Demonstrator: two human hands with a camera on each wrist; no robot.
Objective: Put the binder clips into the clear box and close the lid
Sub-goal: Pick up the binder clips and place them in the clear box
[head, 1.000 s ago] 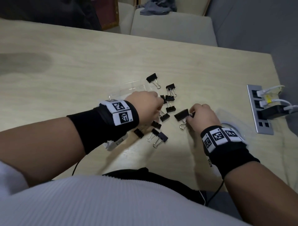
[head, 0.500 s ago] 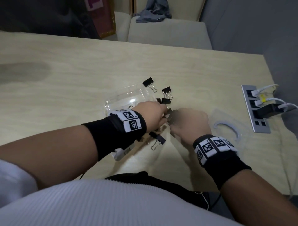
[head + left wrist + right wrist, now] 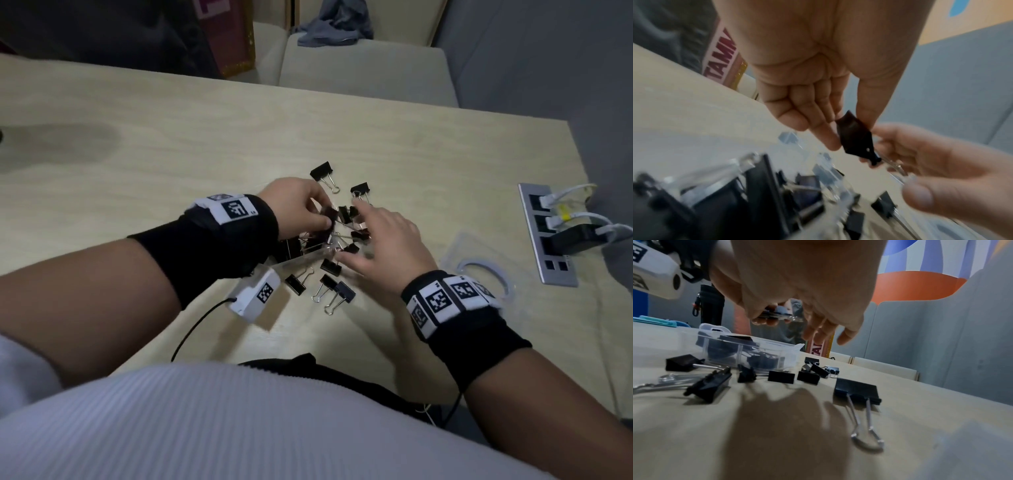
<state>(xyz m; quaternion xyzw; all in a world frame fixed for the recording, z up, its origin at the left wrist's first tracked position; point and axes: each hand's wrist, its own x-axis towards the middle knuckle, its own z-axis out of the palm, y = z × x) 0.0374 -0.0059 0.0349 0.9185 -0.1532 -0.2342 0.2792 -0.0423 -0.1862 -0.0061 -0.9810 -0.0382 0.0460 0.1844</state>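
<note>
My left hand [image 3: 320, 219] pinches a black binder clip [image 3: 329, 215] between thumb and fingers, just above the clear box [image 3: 301, 260]. The left wrist view shows that clip [image 3: 855, 138] in the pinch, its wire handles pointing toward my right hand [image 3: 931, 162]. The box [image 3: 748, 352] holds several clips. My right hand [image 3: 363, 236] hovers with straight, spread fingers beside the left hand, holding nothing. Loose clips [image 3: 323, 171] [image 3: 344, 289] [image 3: 857, 391] lie scattered on the table around the box. The clear lid [image 3: 479, 270] lies flat to the right.
A recessed power strip [image 3: 544, 236] with plugs and white cables sits at the table's right edge. A pale chair [image 3: 363, 68] stands beyond the far edge. A black cable [image 3: 198, 325] runs from my left wrist camera toward my body.
My right hand carried a clip leftward to my left hand and let go. The left hand now pinches it above the box. The right hand's fingers have spread.
</note>
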